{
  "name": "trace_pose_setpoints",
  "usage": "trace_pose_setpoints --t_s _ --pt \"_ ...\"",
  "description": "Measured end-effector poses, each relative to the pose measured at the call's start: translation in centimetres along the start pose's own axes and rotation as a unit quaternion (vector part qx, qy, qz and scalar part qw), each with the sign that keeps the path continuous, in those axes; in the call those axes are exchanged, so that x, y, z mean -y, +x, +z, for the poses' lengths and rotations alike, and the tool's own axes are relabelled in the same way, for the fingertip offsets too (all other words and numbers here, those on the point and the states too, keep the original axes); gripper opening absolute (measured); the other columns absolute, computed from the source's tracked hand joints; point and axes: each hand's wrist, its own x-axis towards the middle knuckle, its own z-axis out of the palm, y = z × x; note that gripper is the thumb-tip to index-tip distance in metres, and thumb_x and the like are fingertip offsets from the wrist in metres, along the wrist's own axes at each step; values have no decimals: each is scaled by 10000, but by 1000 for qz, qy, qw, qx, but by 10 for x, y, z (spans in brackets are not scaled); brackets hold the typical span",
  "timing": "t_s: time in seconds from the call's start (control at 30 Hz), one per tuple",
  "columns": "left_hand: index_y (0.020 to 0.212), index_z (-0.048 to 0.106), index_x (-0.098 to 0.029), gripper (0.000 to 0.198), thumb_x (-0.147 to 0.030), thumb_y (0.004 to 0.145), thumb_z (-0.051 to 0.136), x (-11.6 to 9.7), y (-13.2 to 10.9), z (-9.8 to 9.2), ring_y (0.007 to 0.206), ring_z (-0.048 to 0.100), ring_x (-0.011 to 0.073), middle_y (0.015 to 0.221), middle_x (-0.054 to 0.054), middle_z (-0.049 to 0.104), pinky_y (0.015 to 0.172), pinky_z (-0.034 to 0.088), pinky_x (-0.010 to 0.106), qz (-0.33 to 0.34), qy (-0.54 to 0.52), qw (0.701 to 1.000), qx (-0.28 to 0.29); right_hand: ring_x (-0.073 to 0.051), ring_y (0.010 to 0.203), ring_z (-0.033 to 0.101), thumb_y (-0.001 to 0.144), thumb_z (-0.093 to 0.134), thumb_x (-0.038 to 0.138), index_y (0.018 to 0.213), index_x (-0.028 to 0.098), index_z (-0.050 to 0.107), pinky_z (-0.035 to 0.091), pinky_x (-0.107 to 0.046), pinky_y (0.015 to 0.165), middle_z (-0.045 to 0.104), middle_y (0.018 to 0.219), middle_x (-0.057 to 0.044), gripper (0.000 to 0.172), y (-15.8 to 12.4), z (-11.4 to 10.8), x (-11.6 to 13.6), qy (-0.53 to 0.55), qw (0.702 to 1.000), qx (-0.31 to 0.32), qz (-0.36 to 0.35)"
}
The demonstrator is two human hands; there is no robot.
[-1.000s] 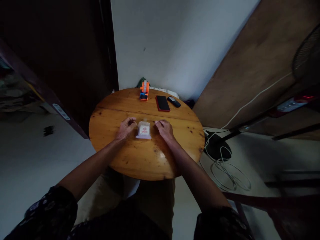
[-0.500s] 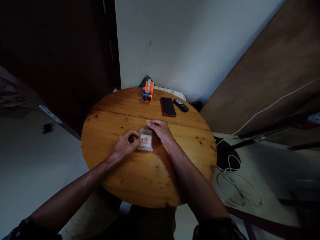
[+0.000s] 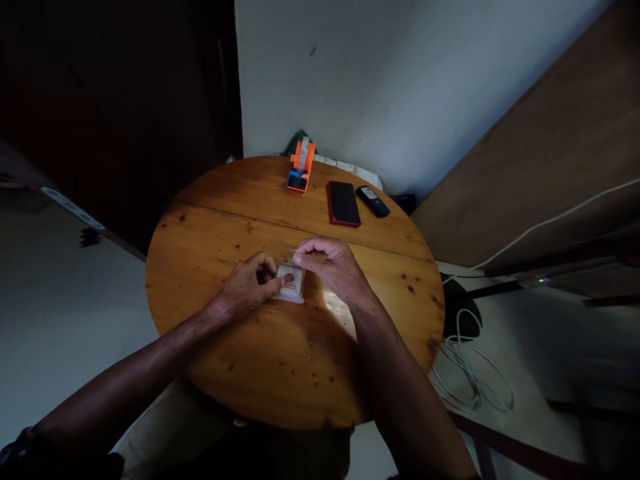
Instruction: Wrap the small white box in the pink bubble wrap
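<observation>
A small square packet point(image 3: 296, 288), pale with red print and clear plastic around it, lies flat on the wooden table. My left hand point(image 3: 245, 285) grips it from the left, the thumb pressed on its top face and the fingers curled at its edge. Just beyond the packet's far edge, my right hand point(image 3: 330, 263) is closed in a pinch, thumb against fingertips. A bit of see-through plastic shows close to that pinch, but what lies between the fingertips is too small to make out.
The round wooden table point(image 3: 240, 353) stands against a wall. Toward its far side are an orange and blue tape dispenser point(image 3: 301, 167), a dark flat phone-like thing with red edges point(image 3: 343, 204) and a black handset point(image 3: 373, 201). A coiled white cable point(image 3: 470, 373) lies right of the table.
My left thumb has come down onto the packet's printed face. My right hand has turned, its fingers more curled into a pinch. The camera view has shifted slightly.
</observation>
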Motion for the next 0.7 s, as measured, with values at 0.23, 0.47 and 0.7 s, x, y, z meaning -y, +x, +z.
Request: trace_pose_setpoints --t_s 0.23,0.47,0.7 --pt "762 509 -210 213 -328 725 682 2 -1 3 608 459 99 668 -55 515 580 380 233 5 -13 1000 -10 -154 790 607 862 645 189 721 206 732 430 -315 791 688 806 -23 166 -9 0 11 -180 973 96 -104" --pt "770 520 -206 152 -297 726 633 2 -5 1 639 480 106 696 -42 518 603 397 234 35 -56 998 1 -160 842 615 891 658 196 820 249 775 413 -338 832 727 924 -18 147 -14 -10 11 -278 936 153 -156" --pt "923 620 -213 177 -240 748 612 7 -11 1 671 499 119 737 -25 535 630 428 237 85 -50 995 -21 -154 832 616 901 636 208 822 246 777 418 -332 823 721 937 -17 166 -16 -11 15 -274 931 176 -162"
